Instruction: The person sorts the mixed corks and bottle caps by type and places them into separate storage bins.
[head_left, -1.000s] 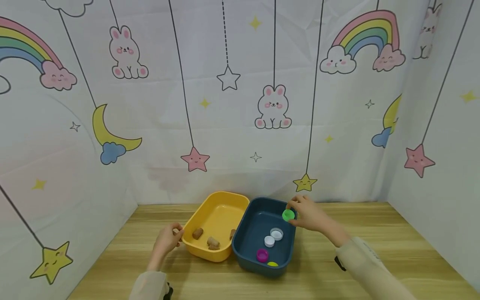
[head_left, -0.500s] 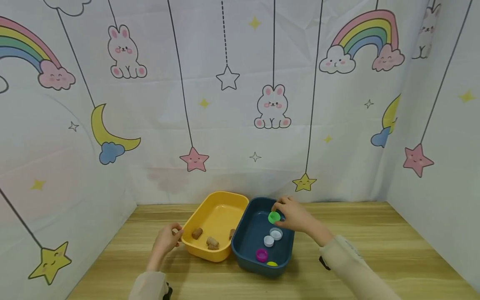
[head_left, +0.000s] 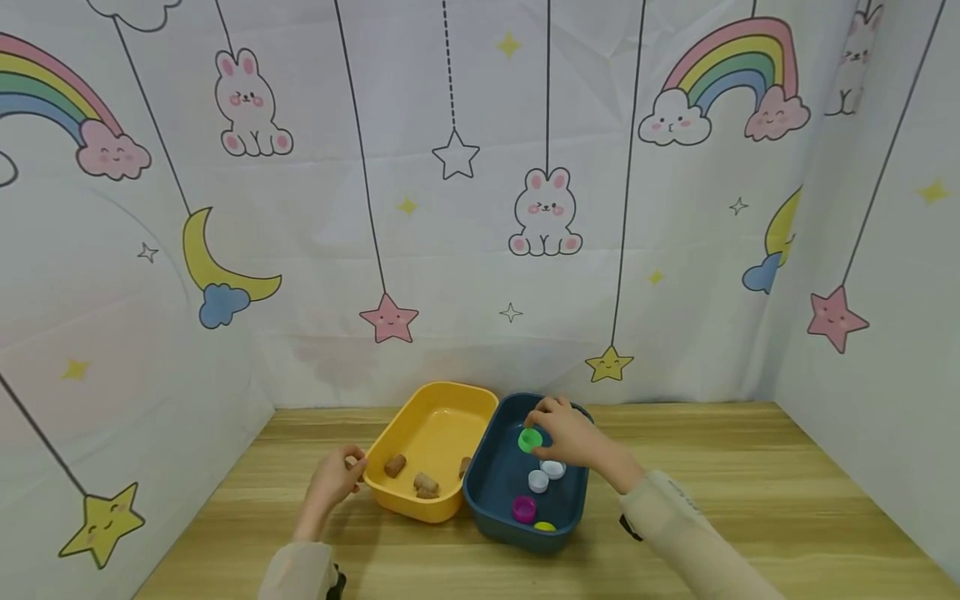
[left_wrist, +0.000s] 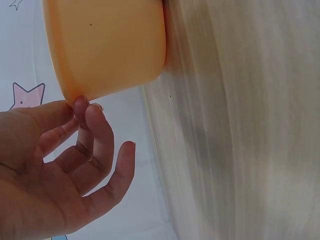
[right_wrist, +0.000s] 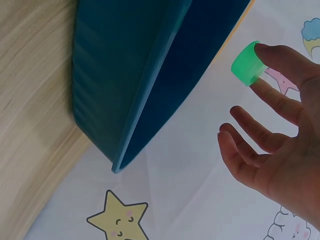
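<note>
My right hand [head_left: 572,433] pinches a green bottle cap [head_left: 529,441] between thumb and index finger, over the far part of the dark blue bin [head_left: 480,505]. In the right wrist view the cap [right_wrist: 248,64] appears above the bin's rim, the other fingers spread loosely. My left hand [head_left: 331,478] holds the corner rim of the yellow bin [head_left: 401,505]; the left wrist view shows thumb and fingertips pinching that rim [left_wrist: 70,100]. Inside the blue bin lie a white cap [head_left: 537,481], a second white cap [head_left: 552,471] partly behind my right hand, a magenta cap [head_left: 524,509] and a yellow cap [head_left: 545,527].
Several brown corks [head_left: 425,482] lie in the near half of the yellow bin. Both bins stand side by side on a wood-grain table [head_left: 712,500]. A white printed cloth [head_left: 457,250] hangs behind the table and along both sides.
My right hand has carried the green bottle cap leftward from the blue bin's right rim to over its inside. My left hand keeps its place on the yellow bin.
</note>
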